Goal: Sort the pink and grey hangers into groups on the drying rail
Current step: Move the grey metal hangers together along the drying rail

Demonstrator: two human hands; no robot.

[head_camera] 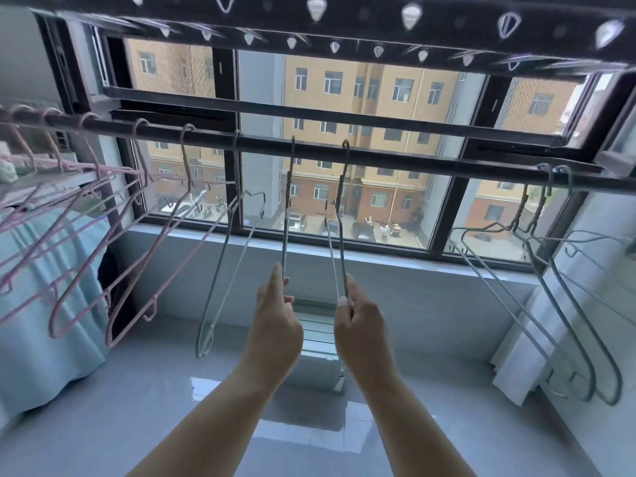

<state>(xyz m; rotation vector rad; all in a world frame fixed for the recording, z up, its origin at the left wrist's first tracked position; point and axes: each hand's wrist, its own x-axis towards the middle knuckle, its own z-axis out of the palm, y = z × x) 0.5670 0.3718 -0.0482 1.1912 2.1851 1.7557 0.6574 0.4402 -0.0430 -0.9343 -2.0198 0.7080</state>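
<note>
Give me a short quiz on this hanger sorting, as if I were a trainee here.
1. Where on the drying rail do the pink hangers hang? A) left end B) middle C) right end
2. True or false: the right hand is empty.
3. Fill in: the left hand holds a ___ hanger.
Key: 1 A. 2 False: it grips a grey hanger. 3 grey.
</note>
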